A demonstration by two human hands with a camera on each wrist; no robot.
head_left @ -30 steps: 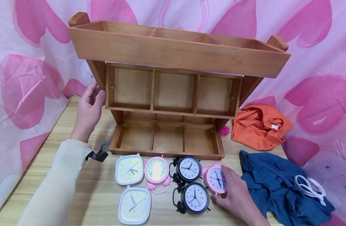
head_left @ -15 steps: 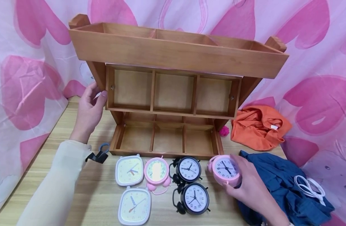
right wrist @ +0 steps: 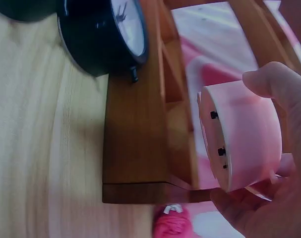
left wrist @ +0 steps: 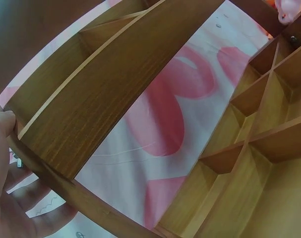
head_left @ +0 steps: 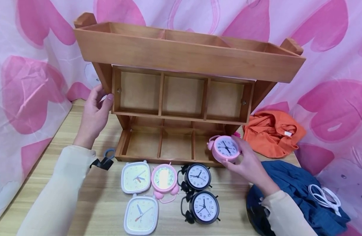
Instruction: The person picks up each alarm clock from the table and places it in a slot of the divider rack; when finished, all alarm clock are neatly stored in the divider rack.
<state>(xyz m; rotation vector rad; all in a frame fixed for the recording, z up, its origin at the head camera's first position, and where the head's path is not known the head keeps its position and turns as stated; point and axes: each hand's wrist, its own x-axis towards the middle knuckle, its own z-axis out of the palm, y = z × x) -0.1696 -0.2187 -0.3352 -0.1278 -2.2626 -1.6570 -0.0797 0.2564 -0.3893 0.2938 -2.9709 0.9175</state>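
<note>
My right hand [head_left: 247, 160] grips a pink alarm clock [head_left: 226, 147], its dial facing up, over the front right of the lower tier of a wooden shelf [head_left: 189, 49]. In the right wrist view the clock's back [right wrist: 217, 134] shows small black knobs, with thumb and fingers round its pink case. My left hand [head_left: 95, 114] holds the shelf's left side upright; in the left wrist view the thumb lies on one side of this wooden upright [left wrist: 95, 203] and the fingers on the other.
Before the shelf lie two black alarm clocks [head_left: 198, 176], another pink alarm clock [head_left: 164, 178] and two white square clocks [head_left: 140, 214]. Orange cloth [head_left: 273, 132] and dark blue cloth [head_left: 305, 193] with a white cord [head_left: 325, 196] lie right. Patterned curtains [head_left: 33, 95] surround the table.
My right hand has lifted the pink alarm clock from beside the black clocks, first to the right, then up and forward over the shelf's lower tier. My left hand stays at the upright.
</note>
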